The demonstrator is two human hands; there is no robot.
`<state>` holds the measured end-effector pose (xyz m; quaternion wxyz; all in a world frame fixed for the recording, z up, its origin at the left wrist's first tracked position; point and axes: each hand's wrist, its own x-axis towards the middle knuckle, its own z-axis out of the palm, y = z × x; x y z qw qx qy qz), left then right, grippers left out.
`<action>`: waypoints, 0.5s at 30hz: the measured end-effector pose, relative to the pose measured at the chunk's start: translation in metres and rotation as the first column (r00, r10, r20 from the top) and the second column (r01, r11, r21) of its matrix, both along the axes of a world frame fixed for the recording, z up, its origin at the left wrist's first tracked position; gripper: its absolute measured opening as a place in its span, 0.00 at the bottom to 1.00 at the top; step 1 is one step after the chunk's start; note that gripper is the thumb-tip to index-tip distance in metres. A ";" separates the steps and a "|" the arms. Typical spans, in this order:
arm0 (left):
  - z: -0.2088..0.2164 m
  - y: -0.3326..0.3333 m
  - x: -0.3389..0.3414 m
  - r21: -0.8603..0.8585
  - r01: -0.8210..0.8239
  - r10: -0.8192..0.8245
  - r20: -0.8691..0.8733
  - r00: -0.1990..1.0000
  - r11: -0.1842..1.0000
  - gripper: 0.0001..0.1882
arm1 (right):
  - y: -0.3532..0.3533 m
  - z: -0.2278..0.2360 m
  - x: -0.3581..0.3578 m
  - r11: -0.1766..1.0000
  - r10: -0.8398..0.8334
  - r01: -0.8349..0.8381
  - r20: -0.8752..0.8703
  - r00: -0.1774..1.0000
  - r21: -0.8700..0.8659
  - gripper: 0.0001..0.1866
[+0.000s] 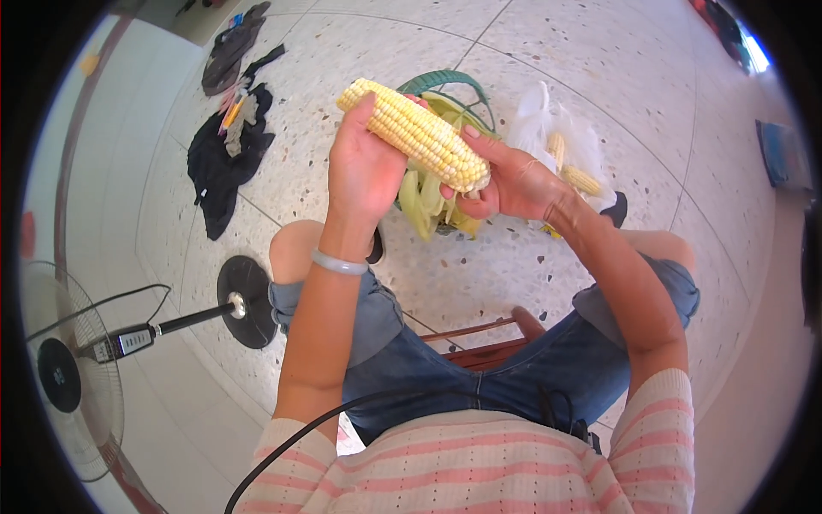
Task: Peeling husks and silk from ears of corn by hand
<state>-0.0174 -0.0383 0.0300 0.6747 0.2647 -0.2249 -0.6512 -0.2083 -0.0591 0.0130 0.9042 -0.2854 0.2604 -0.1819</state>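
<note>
Gripping a bare, pale-yellow ear of corn (415, 137) near both ends

The left hand (368, 158) is closed around the upper-left part of the ear, its thumb lying along the kernels. The right hand (518, 178) grips the lower-right end, thumb on the upper edge and fingers curled beneath the tip. The ear is held slantwise in front of the person, between the two hands and raised off the speckled, pale tiled floor (479, 278).

Behind the ear, in the camera's view, stands a dark-green basket-like container with a broad curved upper band (441, 78). Loose yellow-green corn husks (417, 204) fill it and spill over its near side; the hands and the ear hide much of its body, so how deep the husks go cannot be told.

Just beside it, to the right, a thin, translucent white plastic bag (533, 116) sits on the floor. At least two bare, pale-yellow cobs (582, 180) show in it, the nearer one lying aslant; the right hand and wrist cover part of the bag.
</note>
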 end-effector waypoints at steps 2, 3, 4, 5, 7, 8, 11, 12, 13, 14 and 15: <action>0.000 -0.001 -0.009 -0.031 0.084 -0.078 0.150 0.986 0.996 0.19 | -0.005 -0.011 -0.015 0.993 0.064 -0.079 0.161 0.985 0.086 0.31; 0.000 -0.001 -0.015 -0.034 0.090 -0.084 0.146 0.986 0.995 0.19 | -0.007 -0.017 -0.023 0.970 0.124 -0.184 0.327 0.937 0.159 0.30; 0.000 -0.001 -0.023 -0.056 0.079 -0.067 0.184 0.981 0.995 0.18 | -0.006 -0.016 -0.026 0.970 0.123 -0.182 0.323 0.938 0.159 0.30; 0.000 -0.001 -0.028 -0.079 0.066 -0.047 0.222 0.974 0.995 0.18 | -0.004 -0.013 -0.029 0.962 0.095 -0.168 0.314 0.945 0.216 0.31; -0.001 -0.004 -0.029 -0.091 0.067 -0.043 0.236 0.971 0.994 0.18 | -0.003 -0.014 -0.035 0.951 0.074 -0.159 0.301 0.951 0.266 0.31; -0.001 -0.005 -0.029 -0.103 0.069 -0.041 0.255 0.966 0.992 0.18 | -0.004 -0.019 -0.038 0.959 0.087 -0.160 0.297 0.951 0.233 0.31; -0.006 -0.009 -0.029 -0.052 -0.031 0.045 0.306 0.951 0.998 0.19 | 0.004 -0.012 -0.039 0.980 0.055 -0.097 0.234 0.971 0.171 0.29; -0.006 -0.010 -0.028 -0.056 -0.040 0.055 0.308 0.950 0.998 0.19 | 0.009 -0.008 -0.037 0.989 -0.004 -0.022 0.176 0.984 0.145 0.27; -0.005 -0.010 -0.030 -0.012 -0.039 0.041 0.317 0.948 0.999 0.19 | 0.014 -0.004 -0.037 0.989 0.001 -0.026 0.174 0.985 0.142 0.27; -0.004 -0.009 -0.031 0.033 -0.038 0.025 0.325 0.945 0.999 0.19 | 0.018 -0.001 -0.038 0.999 -0.021 0.023 0.066 0.998 -0.034 0.26; -0.004 -0.008 -0.031 0.031 -0.040 0.028 0.324 0.946 0.999 0.19 | 0.019 0.000 -0.038 0.975 -0.063 0.054 -0.037 0.997 -0.214 0.26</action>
